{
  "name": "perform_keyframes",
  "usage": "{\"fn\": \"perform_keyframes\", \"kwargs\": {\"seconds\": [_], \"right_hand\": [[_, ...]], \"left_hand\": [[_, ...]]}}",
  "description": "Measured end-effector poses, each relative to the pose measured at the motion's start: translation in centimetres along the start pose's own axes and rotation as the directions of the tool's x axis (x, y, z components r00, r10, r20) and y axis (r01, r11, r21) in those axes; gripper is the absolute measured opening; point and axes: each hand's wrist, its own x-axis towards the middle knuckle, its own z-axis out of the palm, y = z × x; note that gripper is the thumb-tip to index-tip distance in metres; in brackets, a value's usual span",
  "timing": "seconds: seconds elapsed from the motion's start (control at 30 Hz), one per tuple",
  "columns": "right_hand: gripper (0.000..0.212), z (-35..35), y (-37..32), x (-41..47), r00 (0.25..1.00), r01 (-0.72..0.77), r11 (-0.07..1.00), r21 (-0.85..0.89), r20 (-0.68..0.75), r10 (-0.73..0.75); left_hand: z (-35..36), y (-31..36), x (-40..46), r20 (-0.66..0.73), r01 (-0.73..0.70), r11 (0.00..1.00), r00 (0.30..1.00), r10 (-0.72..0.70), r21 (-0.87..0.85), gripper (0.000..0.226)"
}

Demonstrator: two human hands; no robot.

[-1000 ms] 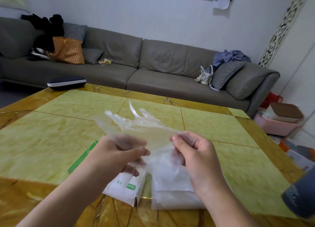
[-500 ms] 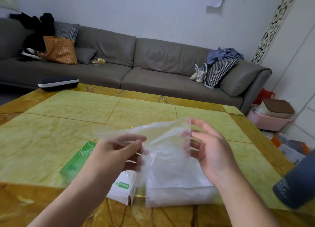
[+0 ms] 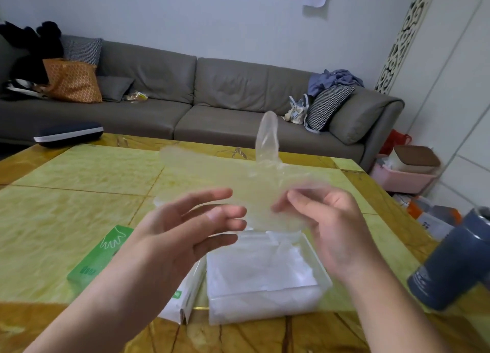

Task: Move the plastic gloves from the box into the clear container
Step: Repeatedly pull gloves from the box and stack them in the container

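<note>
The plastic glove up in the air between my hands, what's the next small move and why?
Probably lower the plastic glove into the clear container right beneath it. The glove is spread loose and blurred above the table, the right hand seems to pinch one edge, the left hand is open, and the container already holds gloves.

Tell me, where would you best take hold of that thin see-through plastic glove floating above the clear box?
Probably at the wide cuff end of the thin see-through plastic glove, pinched from the right by the right hand, whose fingertips are already there. The film spreads flat and limp there, while one finger of it sticks up, too flimsy to hold. The open left hand could steady the far edge above the clear plastic container.
</note>
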Motion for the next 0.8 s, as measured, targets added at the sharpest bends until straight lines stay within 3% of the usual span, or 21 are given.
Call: {"fn": "perform_keyframes", "kwargs": {"seconds": [0.07,0.13,0.2,0.23,0.27,0.3,0.37,0.47,0.6,0.7,0.8], "right_hand": [[0.010,-0.8,0.2,0.4,0.965,-0.245,0.960,0.135,-0.059,0.255],[0.007,-1.7,0.8,0.6,0.910,-0.406,0.914,0.018,-0.077,0.406],[0.010,-2.3,1.6,0.6,0.887,-0.460,0.869,-0.179,-0.071,0.455],[0.016,-2.4,1.9,0.6,0.886,-0.460,0.850,-0.258,-0.062,0.460],[0.018,-2.4,2.1,0.6,0.887,-0.449,0.834,-0.322,-0.047,0.459],[0.017,-2.4,2.2,0.7,0.887,-0.439,0.818,-0.372,-0.037,0.460],[0.015,-2.5,2.6,0.8,0.879,-0.436,0.776,-0.456,-0.029,0.476],[0.017,-2.4,3.0,0.8,0.858,-0.430,0.684,-0.588,-0.031,0.513],[0.016,-2.3,3.2,0.8,0.849,-0.382,0.564,-0.732,-0.037,0.527],[0.019,-1.9,3.5,0.7,0.890,-0.311,0.503,-0.806,-0.061,0.452],[0.021,-1.7,3.7,0.7,0.902,-0.282,0.444,-0.851,-0.077,0.425]], "left_hand": [[0.8,0.1,-0.3,-0.011,-0.053,0.977,0.998,0.057,0.205,0.036],[1.5,-0.6,-0.3,-0.004,-0.141,0.849,0.986,0.167,0.509,0.028],[2.1,-1.4,0.1,0.126,-0.277,0.410,0.925,0.358,0.869,0.029],[2.4,-1.9,0.7,0.222,-0.317,0.189,0.890,0.399,0.929,0.032],[2.5,-2.8,1.4,0.303,-0.350,0.050,0.868,0.393,0.936,0.033],[2.8,-3.5,2.0,0.331,-0.350,-0.013,0.872,0.360,0.937,0.031],[3.3,-4.6,3.1,0.248,-0.261,0.008,0.927,0.282,0.965,0.030],[3.0,-6.2,4.7,0.025,-0.025,0.038,0.999,-0.021,0.999,0.033],[2.1,-8.1,6.3,-0.059,0.085,0.102,0.970,-0.234,0.991,0.020],[2.0,-8.5,6.8,-0.069,0.125,0.140,0.935,-0.349,0.982,0.012],[2.4,-8.5,7.3,-0.100,0.173,0.134,0.897,-0.431,0.976,0.022]]}}
